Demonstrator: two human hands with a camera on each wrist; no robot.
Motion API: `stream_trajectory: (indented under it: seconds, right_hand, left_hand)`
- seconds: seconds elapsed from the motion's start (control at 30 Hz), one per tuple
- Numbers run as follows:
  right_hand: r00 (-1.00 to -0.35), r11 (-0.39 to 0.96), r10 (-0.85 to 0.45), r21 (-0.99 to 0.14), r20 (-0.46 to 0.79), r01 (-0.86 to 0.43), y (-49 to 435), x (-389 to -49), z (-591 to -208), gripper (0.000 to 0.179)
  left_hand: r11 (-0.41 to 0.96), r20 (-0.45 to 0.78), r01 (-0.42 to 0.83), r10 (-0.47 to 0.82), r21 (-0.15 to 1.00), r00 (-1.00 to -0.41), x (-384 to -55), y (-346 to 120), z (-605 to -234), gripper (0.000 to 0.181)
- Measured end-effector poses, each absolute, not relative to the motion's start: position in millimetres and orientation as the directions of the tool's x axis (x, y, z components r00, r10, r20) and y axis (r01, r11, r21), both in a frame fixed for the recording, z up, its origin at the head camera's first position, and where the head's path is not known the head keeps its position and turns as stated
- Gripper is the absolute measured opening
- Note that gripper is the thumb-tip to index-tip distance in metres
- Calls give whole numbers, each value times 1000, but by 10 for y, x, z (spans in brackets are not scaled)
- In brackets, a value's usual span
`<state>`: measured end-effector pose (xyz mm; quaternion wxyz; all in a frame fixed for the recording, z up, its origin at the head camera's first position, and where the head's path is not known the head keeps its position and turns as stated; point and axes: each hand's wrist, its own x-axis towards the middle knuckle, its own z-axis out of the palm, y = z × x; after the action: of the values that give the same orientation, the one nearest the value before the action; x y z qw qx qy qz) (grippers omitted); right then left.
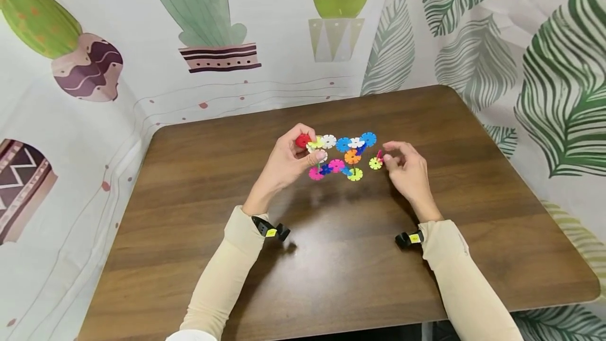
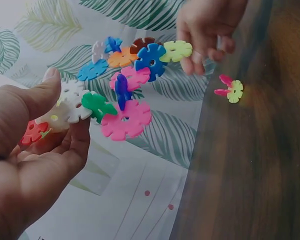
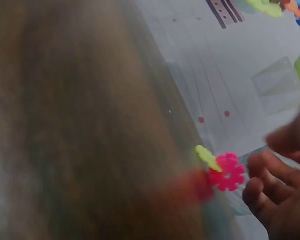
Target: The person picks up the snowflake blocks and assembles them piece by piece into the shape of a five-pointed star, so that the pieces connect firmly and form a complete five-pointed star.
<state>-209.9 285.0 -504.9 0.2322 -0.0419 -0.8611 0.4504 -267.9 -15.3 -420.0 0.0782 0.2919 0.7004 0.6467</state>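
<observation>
My left hand (image 1: 290, 159) grips one end of a joined frame of colourful notched plastic discs (image 1: 352, 157), raised over the table. In the left wrist view, its thumb and fingers pinch white discs (image 2: 76, 102), with a red disc (image 2: 34, 131) beside the palm. Pink discs (image 2: 126, 120), blue, green and orange ones extend away from the grip. Just left of my right hand (image 1: 409, 172) is a small cluster of a yellow-green disc (image 1: 375, 163) and pink discs (image 3: 228, 172). The right fingers are loosely bent, with a gap between them and this cluster in the left wrist view.
The brown wooden table (image 1: 199, 199) spreads around both hands. Behind it hangs a pale cloth (image 1: 284, 83) printed with cacti and leaves. Both wrists wear black camera mounts (image 1: 272, 229) over beige sleeves.
</observation>
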Motion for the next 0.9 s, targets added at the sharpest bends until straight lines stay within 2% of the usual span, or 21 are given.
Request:
stream_trajectory:
  seconds: [0.17, 0.33, 0.43, 0.67, 0.8, 0.9]
  right_hand:
    - [-949, 721, 43, -667, 312, -186, 2913, -2150, -5181, 39]
    - [-977, 755, -26, -636, 213, -159, 2916, -2164, -5193, 46]
    - [-976, 760, -10, -633, 220, -150, 2891, -2171, -5175, 41]
    - [-929, 736, 127, -660, 348, -147, 2853, -2170, -5136, 7]
    - [-906, 706, 199, -696, 373, -131, 2843, -2155, -5109, 5]
    - [-893, 631, 271, -767, 359, -117, 2823, -2134, -5069, 7]
  left_hand:
    - [5, 255, 305, 533, 952, -807, -2682, -144, -4182, 30]
    - [21, 254, 312, 531, 950, -808, -2681, -159, -4177, 30]
    - [32, 248, 311, 530, 950, -811, -2683, -176, -4176, 30]
    - [56, 239, 315, 531, 947, -813, -2687, -186, -4180, 32]
    - [62, 246, 329, 536, 942, -808, -2689, -182, -4186, 33]
    - [58, 252, 334, 542, 941, -802, -2686, -178, -4197, 33]
